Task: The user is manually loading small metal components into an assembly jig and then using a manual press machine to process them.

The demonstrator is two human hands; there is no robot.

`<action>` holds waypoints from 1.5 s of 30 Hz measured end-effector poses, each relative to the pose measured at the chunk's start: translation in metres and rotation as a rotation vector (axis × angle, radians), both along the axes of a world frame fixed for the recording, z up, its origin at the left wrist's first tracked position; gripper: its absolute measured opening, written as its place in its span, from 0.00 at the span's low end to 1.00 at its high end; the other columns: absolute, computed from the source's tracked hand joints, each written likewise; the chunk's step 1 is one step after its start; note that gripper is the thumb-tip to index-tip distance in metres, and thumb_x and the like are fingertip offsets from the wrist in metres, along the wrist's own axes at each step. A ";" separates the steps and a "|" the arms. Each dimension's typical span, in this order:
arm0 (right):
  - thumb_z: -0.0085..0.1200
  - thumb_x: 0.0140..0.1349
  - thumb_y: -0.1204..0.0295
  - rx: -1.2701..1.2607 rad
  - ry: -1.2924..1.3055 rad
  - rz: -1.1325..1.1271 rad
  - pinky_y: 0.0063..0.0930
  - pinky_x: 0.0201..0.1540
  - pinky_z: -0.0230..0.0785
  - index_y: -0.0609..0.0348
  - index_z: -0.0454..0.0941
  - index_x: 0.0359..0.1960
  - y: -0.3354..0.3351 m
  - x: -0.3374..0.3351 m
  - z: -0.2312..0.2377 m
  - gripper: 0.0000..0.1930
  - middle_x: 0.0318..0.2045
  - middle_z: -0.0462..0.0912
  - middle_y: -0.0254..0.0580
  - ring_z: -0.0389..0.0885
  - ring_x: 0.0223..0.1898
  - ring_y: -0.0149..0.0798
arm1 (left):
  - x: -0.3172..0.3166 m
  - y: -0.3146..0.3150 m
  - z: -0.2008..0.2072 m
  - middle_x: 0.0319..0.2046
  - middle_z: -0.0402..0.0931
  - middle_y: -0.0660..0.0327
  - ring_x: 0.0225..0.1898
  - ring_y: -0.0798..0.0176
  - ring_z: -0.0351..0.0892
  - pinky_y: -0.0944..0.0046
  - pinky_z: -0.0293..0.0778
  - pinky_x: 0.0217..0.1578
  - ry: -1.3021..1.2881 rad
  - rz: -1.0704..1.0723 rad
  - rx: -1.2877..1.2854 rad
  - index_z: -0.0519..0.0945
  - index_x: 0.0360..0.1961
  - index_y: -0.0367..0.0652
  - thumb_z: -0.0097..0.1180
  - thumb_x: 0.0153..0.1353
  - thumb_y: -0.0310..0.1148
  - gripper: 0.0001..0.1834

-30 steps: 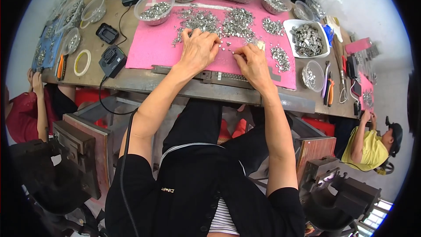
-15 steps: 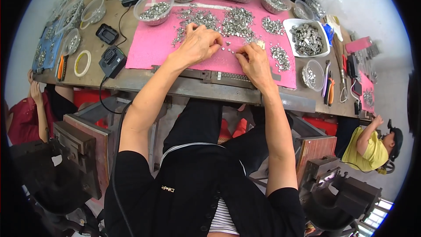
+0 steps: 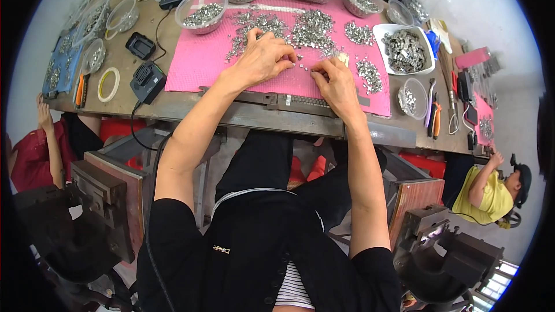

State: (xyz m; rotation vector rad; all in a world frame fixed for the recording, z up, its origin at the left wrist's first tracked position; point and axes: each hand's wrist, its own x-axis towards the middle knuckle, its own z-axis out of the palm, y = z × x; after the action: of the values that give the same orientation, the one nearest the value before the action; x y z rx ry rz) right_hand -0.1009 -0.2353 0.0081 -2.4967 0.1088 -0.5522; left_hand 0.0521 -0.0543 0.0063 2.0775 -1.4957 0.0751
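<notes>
On the pink mat (image 3: 196,63), small metal pieces (image 3: 303,67) lie between left hand (image 3: 261,58) and right hand (image 3: 337,83), near silver heaps (image 3: 313,29); both hands' fingers are curled inward, whether gripping anything cannot be told.

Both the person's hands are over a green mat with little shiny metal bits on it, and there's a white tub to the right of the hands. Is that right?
Not quite: the mat is pink, not green, as the head view shows. The left hand and right hand are over it, with shiny metal bits on it, and the white tub is to their right.
</notes>
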 end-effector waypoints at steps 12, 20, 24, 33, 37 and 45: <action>0.63 0.59 0.78 0.009 -0.029 0.016 0.37 0.41 0.73 0.66 0.80 0.36 0.016 -0.019 0.012 0.06 0.33 0.80 0.49 0.82 0.36 0.48 | -0.049 0.023 0.009 0.32 0.80 0.64 0.40 0.59 0.76 0.45 0.57 0.60 -0.005 0.007 -0.241 0.83 0.36 0.47 0.65 0.58 0.33 0.06; 0.64 0.56 0.80 0.004 -0.146 0.062 0.36 0.44 0.66 0.60 0.80 0.36 0.045 -0.045 0.001 0.08 0.34 0.80 0.40 0.78 0.38 0.46 | -0.083 0.030 -0.006 0.33 0.77 0.64 0.38 0.60 0.77 0.50 0.60 0.58 0.014 0.039 -0.287 0.82 0.36 0.45 0.67 0.55 0.32 0.09; 0.66 0.55 0.79 -0.077 -0.216 0.048 0.36 0.43 0.66 0.58 0.82 0.37 0.047 -0.047 -0.003 0.09 0.35 0.81 0.39 0.78 0.38 0.44 | -0.085 0.031 -0.006 0.34 0.77 0.63 0.39 0.59 0.77 0.48 0.60 0.59 0.011 0.047 -0.266 0.81 0.36 0.45 0.67 0.55 0.32 0.09; 0.64 0.57 0.78 -0.080 -0.219 0.080 0.37 0.44 0.67 0.58 0.84 0.39 0.036 -0.043 0.003 0.08 0.35 0.82 0.38 0.79 0.38 0.43 | -0.083 0.036 -0.003 0.36 0.77 0.62 0.40 0.58 0.77 0.47 0.59 0.61 0.068 0.014 -0.237 0.82 0.39 0.44 0.66 0.57 0.30 0.09; 0.63 0.59 0.77 -0.007 -0.175 0.007 0.39 0.43 0.68 0.59 0.84 0.38 0.021 -0.020 0.006 0.06 0.32 0.81 0.42 0.80 0.36 0.46 | -0.087 0.034 -0.008 0.36 0.76 0.61 0.40 0.56 0.76 0.47 0.60 0.59 0.044 0.058 -0.270 0.82 0.39 0.45 0.66 0.57 0.29 0.09; 0.65 0.58 0.72 0.002 -0.028 -0.016 0.45 0.44 0.71 0.60 0.84 0.35 0.009 0.015 -0.007 0.06 0.31 0.80 0.47 0.80 0.37 0.51 | -0.084 0.033 -0.006 0.35 0.80 0.63 0.44 0.58 0.78 0.47 0.59 0.61 0.039 0.175 -0.306 0.83 0.39 0.45 0.65 0.60 0.30 0.07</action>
State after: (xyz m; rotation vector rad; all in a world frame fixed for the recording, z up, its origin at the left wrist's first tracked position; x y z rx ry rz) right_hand -0.0862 -0.2267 0.0015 -2.4875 0.1183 -0.5925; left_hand -0.0317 -0.0217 0.0001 1.9425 -1.1929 0.3084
